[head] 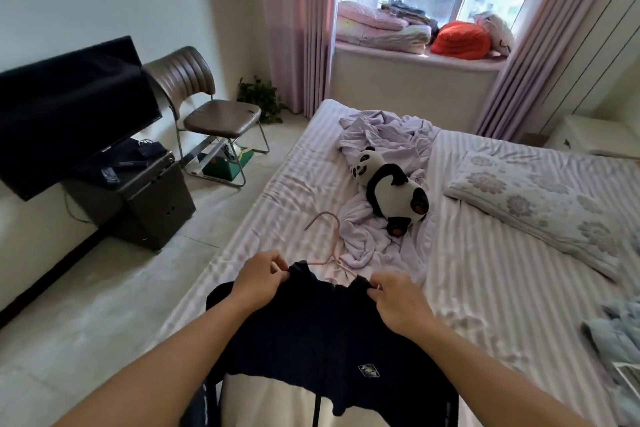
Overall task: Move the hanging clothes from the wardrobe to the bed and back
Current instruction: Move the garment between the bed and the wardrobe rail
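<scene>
Black fabric lay under our hands: a dark garment (322, 329) with a small emblem on its chest, spread at the near edge of the bed (485, 270) and partly hanging over it. We pinched it with both hands. Our left hand (259, 279) gripped the left shoulder of the garment together with the end of a pink hanger (327, 246), and our right hand (398, 302) pinched the right shoulder where the hanger's other end showed. The hanger's hook pointed away from us, lying on the striped sheet.

Beyond the hanger we saw a crumpled lilac sheet (377, 149) with a panda plush toy (391, 187) resting on it. A flowered pillow (533, 201) lay to the right, well apart from the garment, and some pale blue clothing (616, 333) sat at the right edge of the bed. Left of the bed stood a brown chair (207, 107), a dark television (69, 107) and a dark cabinet (152, 204). Folded bedding (381, 26) and an orange bundle (462, 40) rested on the window sill between pink curtains (298, 21).
</scene>
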Demonstrator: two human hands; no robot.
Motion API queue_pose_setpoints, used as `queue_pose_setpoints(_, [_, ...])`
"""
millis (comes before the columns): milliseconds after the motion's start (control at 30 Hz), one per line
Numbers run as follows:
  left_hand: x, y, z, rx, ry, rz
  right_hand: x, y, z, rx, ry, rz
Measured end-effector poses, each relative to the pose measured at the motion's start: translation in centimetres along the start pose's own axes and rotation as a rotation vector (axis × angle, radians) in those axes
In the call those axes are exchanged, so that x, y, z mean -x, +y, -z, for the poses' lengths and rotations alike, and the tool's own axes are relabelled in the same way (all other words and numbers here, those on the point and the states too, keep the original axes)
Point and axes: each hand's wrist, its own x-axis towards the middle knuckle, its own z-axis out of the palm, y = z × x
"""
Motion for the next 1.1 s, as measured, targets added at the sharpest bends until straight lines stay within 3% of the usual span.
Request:
queue_pose_setpoints(567, [-14.9, -9.3, -14.5, -0.121, -0.148, 0.148, -14.9, 9.9, -13.7, -0.085, -0.156, -0.184])
queue_pose_setpoints(967, [-20.8, -16.9, -23.2, -0.067, -0.104, 0.222, -21.2, 14.7, -24.3, 0.027, -0.147, -0.16])
queue_pose_setpoints(1100, [-20.8, -18.6, -24.4, -0.16, -0.026, 0.094, -22.4, 15.6, -26.9, -0.004, -0.163, -0.238])
